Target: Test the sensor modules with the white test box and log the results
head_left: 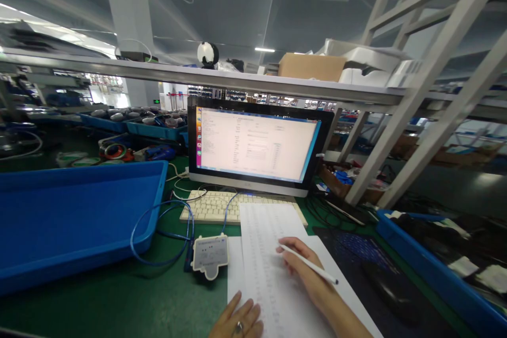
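Note:
My right hand [303,269] is closed on a white pen [312,267], its tip resting on a printed sheet of paper [265,253] that lies on the green bench in front of me. Flat on the lower part of that paper lies my left hand [237,319], fingers spread, a ring on one finger. Only part of the left hand shows at the bottom edge. Just left of the paper sits a small white device [209,255] with a blue cable [162,232] plugged into it.
A beige keyboard [214,206] and a lit monitor [255,145] stand behind the paper. A large blue tray [71,216] fills the left. A black mouse [386,285] on a dark pad and another blue tray [435,269] sit right. Slanted white frame posts [400,121] rise at right.

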A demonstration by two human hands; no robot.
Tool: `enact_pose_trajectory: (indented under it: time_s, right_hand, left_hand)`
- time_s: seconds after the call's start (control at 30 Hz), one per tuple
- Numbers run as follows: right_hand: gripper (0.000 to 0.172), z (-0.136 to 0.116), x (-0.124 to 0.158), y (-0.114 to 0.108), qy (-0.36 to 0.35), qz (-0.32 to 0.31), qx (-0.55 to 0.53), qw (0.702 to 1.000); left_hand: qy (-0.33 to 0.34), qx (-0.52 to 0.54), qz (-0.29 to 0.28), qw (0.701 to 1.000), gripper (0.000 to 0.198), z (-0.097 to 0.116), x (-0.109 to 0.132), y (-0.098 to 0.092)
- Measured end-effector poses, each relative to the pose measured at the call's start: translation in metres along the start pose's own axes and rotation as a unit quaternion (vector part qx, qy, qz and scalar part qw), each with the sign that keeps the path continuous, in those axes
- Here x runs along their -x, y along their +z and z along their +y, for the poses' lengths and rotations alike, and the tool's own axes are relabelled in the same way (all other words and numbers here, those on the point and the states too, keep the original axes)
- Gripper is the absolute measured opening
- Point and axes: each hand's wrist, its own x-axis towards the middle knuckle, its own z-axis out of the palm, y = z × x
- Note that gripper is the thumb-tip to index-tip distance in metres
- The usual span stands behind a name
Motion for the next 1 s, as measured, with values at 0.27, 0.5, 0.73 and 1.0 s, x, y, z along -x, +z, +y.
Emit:
enact_pose_trajectory:
  time_s: [0.27,0.5,0.73,1.0]
  right_hand:
    - [0.035,0.031,-0.017,-0.030,0.013,0.150,-0.032,0.988]
    - [0.025,0.023,-0.012,-0.019,-0.035,0.103,0.030,0.994]
    - [0.024,0.034,-0.019,-0.013,-0.046,0.106,0.051,0.992]
    - [0.024,0.020,-0.012,-0.017,-0.030,0.071,0.120,0.990]
  left_hand:
    - [-0.096,0.063,-0.117,0.986,0.019,0.011,-0.028,-0.042]
    - [-0.106,0.052,-0.134,0.984,0.021,0.016,-0.031,-0.048]
    - [-0.166,0.054,-0.208,0.963,0.049,0.015,-0.064,-0.022]
    - [-0.234,0.124,-0.239,0.934,0.024,0.014,-0.074,0.015]
